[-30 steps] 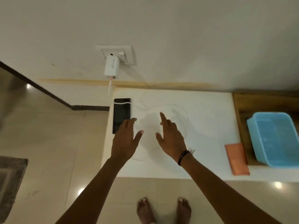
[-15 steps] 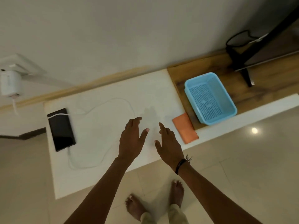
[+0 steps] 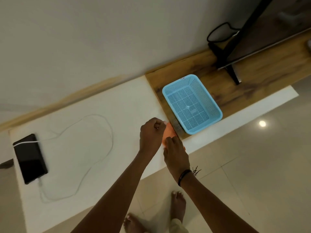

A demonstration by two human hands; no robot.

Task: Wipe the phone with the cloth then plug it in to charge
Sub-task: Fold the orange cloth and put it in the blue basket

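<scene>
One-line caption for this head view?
Both hands, left and right, reach the orange cloth beside a blue basket; phone lies cabled.

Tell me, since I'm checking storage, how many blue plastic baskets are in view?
1. The blue perforated plastic basket sits on the wooden shelf, just beyond both hands; none seems hidden.

Left hand (image 3: 152, 134) curled into loose fist; right hand (image 3: 175, 153) flat, fingers extended; both arms outstretched

One phone (image 3: 30, 159), one white cable (image 3: 94, 158), one orange cloth (image 3: 168, 134). One blue basket (image 3: 191, 103). Two hands, left (image 3: 151, 134) and right (image 3: 175, 155); two bare feet (image 3: 178, 201).
</scene>
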